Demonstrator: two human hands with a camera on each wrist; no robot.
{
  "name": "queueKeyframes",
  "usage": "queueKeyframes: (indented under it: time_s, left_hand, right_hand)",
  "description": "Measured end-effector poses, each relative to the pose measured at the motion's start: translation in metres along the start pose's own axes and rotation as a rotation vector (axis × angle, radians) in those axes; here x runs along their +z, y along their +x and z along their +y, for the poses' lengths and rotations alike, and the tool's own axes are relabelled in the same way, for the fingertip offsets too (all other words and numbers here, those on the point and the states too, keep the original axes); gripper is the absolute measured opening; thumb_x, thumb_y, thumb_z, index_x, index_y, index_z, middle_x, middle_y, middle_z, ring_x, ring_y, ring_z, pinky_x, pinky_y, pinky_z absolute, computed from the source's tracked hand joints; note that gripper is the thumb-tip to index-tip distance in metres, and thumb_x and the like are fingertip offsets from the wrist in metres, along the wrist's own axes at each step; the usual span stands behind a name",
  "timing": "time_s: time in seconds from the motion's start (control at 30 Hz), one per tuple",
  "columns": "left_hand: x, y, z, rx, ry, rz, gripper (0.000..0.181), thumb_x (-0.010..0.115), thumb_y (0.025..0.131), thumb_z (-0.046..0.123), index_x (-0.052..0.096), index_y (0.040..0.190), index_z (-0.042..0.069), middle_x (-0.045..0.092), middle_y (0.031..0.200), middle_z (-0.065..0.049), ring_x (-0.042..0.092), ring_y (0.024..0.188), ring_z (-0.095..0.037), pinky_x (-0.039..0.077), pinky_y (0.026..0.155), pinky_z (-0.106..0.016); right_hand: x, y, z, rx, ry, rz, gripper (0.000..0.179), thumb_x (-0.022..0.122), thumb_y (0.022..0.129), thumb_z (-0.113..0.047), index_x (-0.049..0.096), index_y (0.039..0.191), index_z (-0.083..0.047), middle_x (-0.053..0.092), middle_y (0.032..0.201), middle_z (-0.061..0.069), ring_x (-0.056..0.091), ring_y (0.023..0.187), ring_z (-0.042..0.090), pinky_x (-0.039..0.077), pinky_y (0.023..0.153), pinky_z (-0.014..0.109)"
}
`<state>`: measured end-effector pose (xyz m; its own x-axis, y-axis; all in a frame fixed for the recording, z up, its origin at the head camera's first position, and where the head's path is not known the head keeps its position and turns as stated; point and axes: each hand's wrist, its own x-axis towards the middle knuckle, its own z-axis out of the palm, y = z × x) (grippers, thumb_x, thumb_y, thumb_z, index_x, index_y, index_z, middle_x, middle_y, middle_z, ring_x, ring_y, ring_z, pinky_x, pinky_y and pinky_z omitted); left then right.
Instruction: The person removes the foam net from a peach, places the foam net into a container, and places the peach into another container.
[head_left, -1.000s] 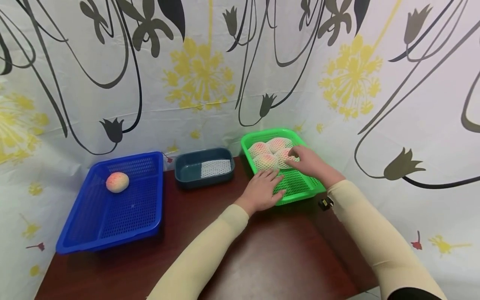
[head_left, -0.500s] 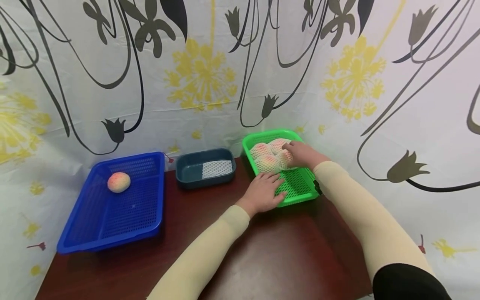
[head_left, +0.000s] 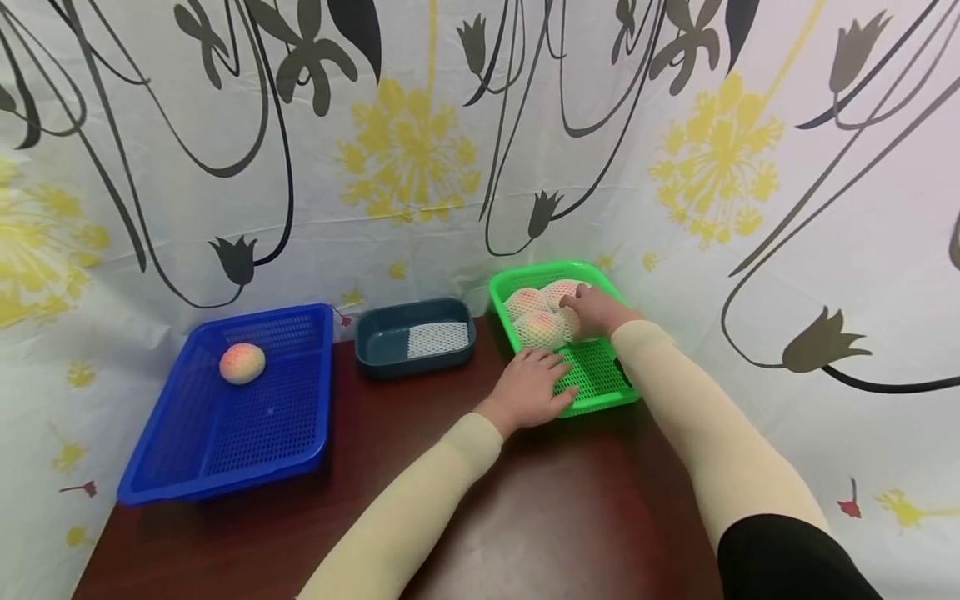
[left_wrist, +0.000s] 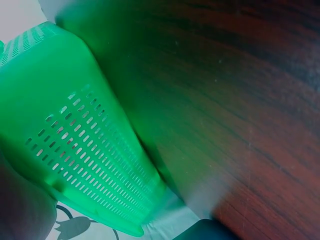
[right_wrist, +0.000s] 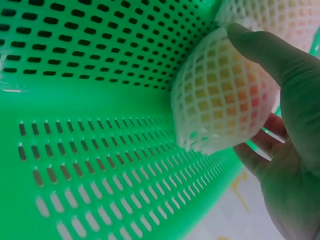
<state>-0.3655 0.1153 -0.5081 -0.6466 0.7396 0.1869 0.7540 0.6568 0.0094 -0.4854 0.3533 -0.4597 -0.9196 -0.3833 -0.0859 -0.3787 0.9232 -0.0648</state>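
Observation:
In the head view, the green basket (head_left: 603,403) holds several peaches (head_left: 538,330), each in a white foam net. My right hand (head_left: 597,312) grips the netted peach on the basket's right side. The right wrist view shows this peach (right_wrist: 225,95) between the thumb (right_wrist: 260,47) on one side and curled fingers on the other, inside the basket wall. My left hand (head_left: 529,388) lies over the basket's near left corner, fingers spread and thumb apart. From the left wrist, the basket's slotted outer wall (left_wrist: 85,145) shows, with part of the hand at its rim.
A blue basket (head_left: 322,425) on the left holds one peach (head_left: 242,363) without a net. Between the baskets stands a dark teal tray (head_left: 382,364) with a flat white foam net (head_left: 437,340) in it. Patterned cloth (head_left: 420,250) rises behind the brown table (head_left: 555,517).
My right hand has reached further left into the green basket, and its fingers have come round the netted peach. The left hand stays at the basket's corner. The view has shifted slightly.

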Motion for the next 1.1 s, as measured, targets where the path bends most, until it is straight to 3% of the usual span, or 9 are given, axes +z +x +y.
queueKeyframes:
  time_s: [0.23, 0.53, 0.77, 0.97, 1.1]
  left_hand:
    - [0.004, 0.0, 0.0, 0.012, -0.004, 0.012, 0.061, 0.034, 0.116, 0.06, 0.063, 0.158, 0.026, 0.06, 0.16, 0.004, 0.048, 0.152, -0.021, 0.032, 0.128, -0.045]
    - [0.003, 0.0, 0.001, 0.019, -0.009, 0.004, 0.06, 0.035, 0.116, 0.06, 0.066, 0.154, 0.025, 0.065, 0.153, 0.006, 0.05, 0.147, -0.02, 0.032, 0.128, -0.044]
    - [-0.002, -0.002, -0.001, 0.021, 0.005, 0.015, 0.059, 0.036, 0.116, 0.06, 0.069, 0.151, 0.025, 0.067, 0.15, 0.007, 0.053, 0.144, -0.019, 0.033, 0.127, -0.044]
    - [-0.001, -0.002, -0.002, 0.024, -0.005, 0.016, 0.058, 0.037, 0.116, 0.059, 0.071, 0.148, 0.024, 0.069, 0.147, 0.006, 0.054, 0.142, -0.02, 0.034, 0.126, -0.045]
    - [0.0, -0.001, -0.003, 0.028, -0.001, 0.027, 0.058, 0.036, 0.116, 0.059, 0.073, 0.145, 0.024, 0.07, 0.145, 0.006, 0.055, 0.14, -0.02, 0.035, 0.125, -0.045]
  right_hand:
    - [0.013, 0.008, 0.004, 0.118, 0.085, -0.093, 0.081, 0.096, 0.087, -0.016, 0.056, 0.158, -0.012, 0.046, 0.153, 0.032, 0.045, 0.143, 0.055, 0.045, 0.112, 0.069]
    - [0.029, 0.021, 0.021, 0.147, 0.135, -0.113, 0.077, 0.096, 0.086, -0.015, 0.056, 0.151, -0.015, 0.044, 0.154, 0.034, 0.045, 0.142, 0.059, 0.047, 0.106, 0.072]
    - [0.029, 0.029, 0.02, 0.144, 0.122, -0.126, 0.083, 0.096, 0.084, -0.006, 0.053, 0.155, -0.013, 0.046, 0.155, 0.037, 0.046, 0.142, 0.061, 0.044, 0.11, 0.074]
    - [0.031, 0.028, 0.025, 0.099, 0.076, -0.105, 0.07, 0.087, 0.095, -0.015, 0.053, 0.156, -0.012, 0.051, 0.154, 0.035, 0.05, 0.14, 0.06, 0.047, 0.108, 0.071]
    - [0.017, 0.018, 0.018, 0.069, 0.079, -0.06, 0.073, 0.085, 0.093, -0.016, 0.052, 0.157, -0.005, 0.055, 0.151, 0.036, 0.052, 0.138, 0.059, 0.049, 0.108, 0.069]
